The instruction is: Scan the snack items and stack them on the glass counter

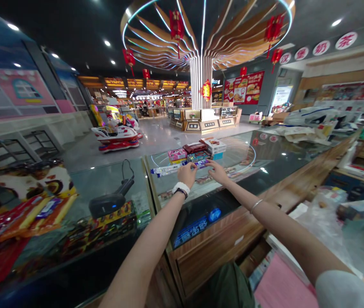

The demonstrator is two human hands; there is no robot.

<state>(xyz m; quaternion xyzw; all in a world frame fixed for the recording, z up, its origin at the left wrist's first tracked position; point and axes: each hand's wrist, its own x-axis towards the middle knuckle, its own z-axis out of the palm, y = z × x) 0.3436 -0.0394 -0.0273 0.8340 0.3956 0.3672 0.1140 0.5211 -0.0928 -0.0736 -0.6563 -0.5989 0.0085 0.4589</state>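
Both hands reach over the glass counter [233, 179]. Between them is a small purple-blue packet [200, 163]; my left hand [187, 174] pinches its left end and my right hand [216, 172] holds its right end. Long blue-and-white sticks [169, 169] lie just left of my left hand. Behind the hands sit stacked goods: a pink box [177, 154], a dark red packet [195, 147] and a white box [213, 145] on top of a blue one.
A black scanner [108, 204] rests on its stand at the left, near bagged snacks [31, 214]. Plastic-wrapped goods [310, 117] lie at the counter's far right. An open drawer with a pink item [284, 282] is below, by my right arm.
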